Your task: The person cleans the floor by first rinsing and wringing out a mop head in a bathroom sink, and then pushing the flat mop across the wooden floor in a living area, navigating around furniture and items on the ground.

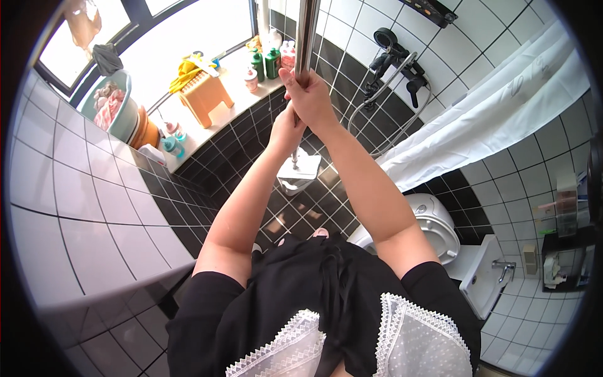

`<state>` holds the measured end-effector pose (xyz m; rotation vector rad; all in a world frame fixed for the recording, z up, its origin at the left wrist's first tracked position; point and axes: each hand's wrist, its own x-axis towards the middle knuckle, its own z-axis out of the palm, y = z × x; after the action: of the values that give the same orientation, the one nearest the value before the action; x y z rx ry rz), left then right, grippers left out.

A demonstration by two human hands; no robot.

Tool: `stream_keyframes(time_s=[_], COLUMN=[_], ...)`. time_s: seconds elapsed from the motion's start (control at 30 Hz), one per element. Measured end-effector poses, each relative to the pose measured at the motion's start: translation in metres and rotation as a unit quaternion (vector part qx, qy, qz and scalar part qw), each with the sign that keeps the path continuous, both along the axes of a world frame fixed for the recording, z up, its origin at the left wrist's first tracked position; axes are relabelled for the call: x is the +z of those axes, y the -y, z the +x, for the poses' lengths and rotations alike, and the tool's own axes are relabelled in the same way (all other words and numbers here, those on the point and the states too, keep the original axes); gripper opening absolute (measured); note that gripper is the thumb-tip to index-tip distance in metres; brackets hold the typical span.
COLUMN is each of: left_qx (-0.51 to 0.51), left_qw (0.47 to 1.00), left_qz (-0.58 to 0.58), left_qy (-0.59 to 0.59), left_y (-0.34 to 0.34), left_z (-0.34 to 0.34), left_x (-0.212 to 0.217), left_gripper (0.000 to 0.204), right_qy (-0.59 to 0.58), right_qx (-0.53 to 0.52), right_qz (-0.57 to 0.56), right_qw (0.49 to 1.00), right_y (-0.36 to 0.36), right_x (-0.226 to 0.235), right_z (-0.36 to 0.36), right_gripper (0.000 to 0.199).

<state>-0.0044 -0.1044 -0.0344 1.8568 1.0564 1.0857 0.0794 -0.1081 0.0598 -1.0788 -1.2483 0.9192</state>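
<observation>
Both my hands are wrapped round the metal pole (308,34) of what looks like a mop, which stands nearly upright in front of me. My right hand (311,100) grips higher, its thumb lying along the pole. Just below it, touching, my left hand (287,131) is closed round the same pole. Past my wrists, the pole's lower end meets a white, flat piece (300,168) near the dark tiled floor. Whether that piece is the mop's head or part of a small white bucket under it, I cannot tell.
On the window ledge stand an orange stool (206,97) with yellow gloves (185,74), several bottles (271,63) and a basin (122,116) of cloths. To the right are a hand shower (385,39), a white curtain (483,107), a toilet (440,229) and a washbasin (487,283).
</observation>
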Motion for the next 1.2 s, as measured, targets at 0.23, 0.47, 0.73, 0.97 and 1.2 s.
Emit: stream_keyframes(time_s=[0.23,0.47,0.73,0.97,1.2], left_qx=[0.055,-0.010,-0.050,-0.115,-0.135], left_qw=[0.998,0.998,0.995,0.982,0.984], left_qz=[-0.017,-0.046,-0.084,-0.080,-0.081], left_qy=[0.034,-0.039,-0.017,-0.127,-0.084], left_y=[0.022,0.001,0.008,-0.001,0.013], left_z=[-0.005,-0.015,-0.029,-0.057,-0.037], left_x=[-0.119,-0.099,-0.044,-0.139,-0.105], left_gripper=[0.030,0.026,0.036,0.034,0.029], right_qy=[0.060,0.039,0.058,0.042,0.084], right_qx=[0.077,0.071,0.015,0.072,0.026], right_qz=[-0.006,-0.043,-0.022,-0.029,-0.036], right_qw=[0.995,0.996,0.998,0.996,0.995], right_y=[0.035,0.014,0.020,0.029,0.048], right_x=[-0.103,-0.082,-0.031,-0.074,-0.039], right_z=[-0.017,-0.017,-0.017,-0.030,-0.016], right_gripper=[0.026,0.031,0.028,0.026,0.025])
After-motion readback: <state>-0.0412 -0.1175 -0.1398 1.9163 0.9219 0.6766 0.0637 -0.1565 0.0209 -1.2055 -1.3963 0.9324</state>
